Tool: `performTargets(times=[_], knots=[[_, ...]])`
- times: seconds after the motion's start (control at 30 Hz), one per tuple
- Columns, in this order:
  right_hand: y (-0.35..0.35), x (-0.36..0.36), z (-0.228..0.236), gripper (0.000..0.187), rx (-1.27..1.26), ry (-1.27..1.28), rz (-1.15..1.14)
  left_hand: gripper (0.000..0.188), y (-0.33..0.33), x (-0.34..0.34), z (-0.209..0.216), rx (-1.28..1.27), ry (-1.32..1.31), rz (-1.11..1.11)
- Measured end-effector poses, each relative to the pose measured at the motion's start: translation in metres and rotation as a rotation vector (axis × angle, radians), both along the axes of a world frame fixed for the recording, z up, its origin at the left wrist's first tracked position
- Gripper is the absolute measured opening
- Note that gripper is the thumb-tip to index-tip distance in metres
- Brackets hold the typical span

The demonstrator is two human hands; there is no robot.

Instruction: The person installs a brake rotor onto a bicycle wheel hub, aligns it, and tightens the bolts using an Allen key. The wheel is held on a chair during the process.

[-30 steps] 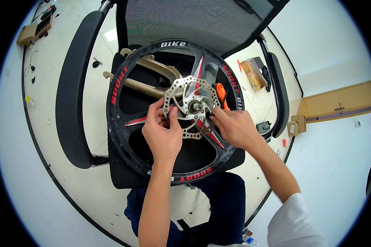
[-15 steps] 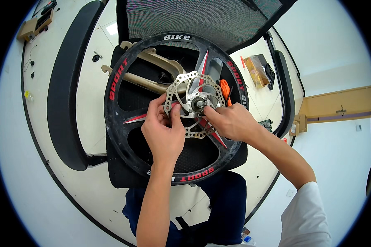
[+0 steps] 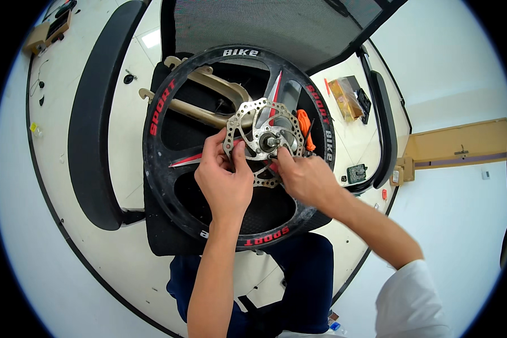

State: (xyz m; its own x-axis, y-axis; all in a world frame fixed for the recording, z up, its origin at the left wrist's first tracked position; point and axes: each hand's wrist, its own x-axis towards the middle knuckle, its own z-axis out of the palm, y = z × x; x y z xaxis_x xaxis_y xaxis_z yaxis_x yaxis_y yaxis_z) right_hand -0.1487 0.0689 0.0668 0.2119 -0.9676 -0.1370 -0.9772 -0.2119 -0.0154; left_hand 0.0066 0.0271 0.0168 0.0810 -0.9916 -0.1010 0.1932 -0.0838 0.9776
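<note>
Clamping brake rotor (image 3: 256, 143) by left edge between thumb and fingers of left hand (image 3: 224, 179), bunching fingers of right hand (image 3: 307, 176) beside axle (image 3: 272, 142), cannot tell if gripping, with rotor around axle of black bicycle wheel (image 3: 153, 163) on chair seat (image 3: 166, 242).

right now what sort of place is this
Probably an office doubling as a workshop: a bike wheel lies over an office chair, with a cardboard box on the tiled floor.
</note>
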Motion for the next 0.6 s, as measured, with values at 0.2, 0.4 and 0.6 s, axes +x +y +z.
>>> performTargets(times=[0.2,0.4,0.6], knots=[[0.007,0.040,0.003,0.019,-0.020,-0.090,-0.325,0.025,0.000,-0.005,-0.005,-0.041,0.028,0.064],[0.009,0.065,-0.006,0.024,-0.147,-0.206,-0.579,0.025,0.000,-0.006,-0.005,-0.062,-0.010,0.077],[0.009,0.069,-0.005,0.028,-0.136,-0.280,-0.630,0.023,-0.001,-0.001,-0.001,-0.036,-0.033,0.057]])
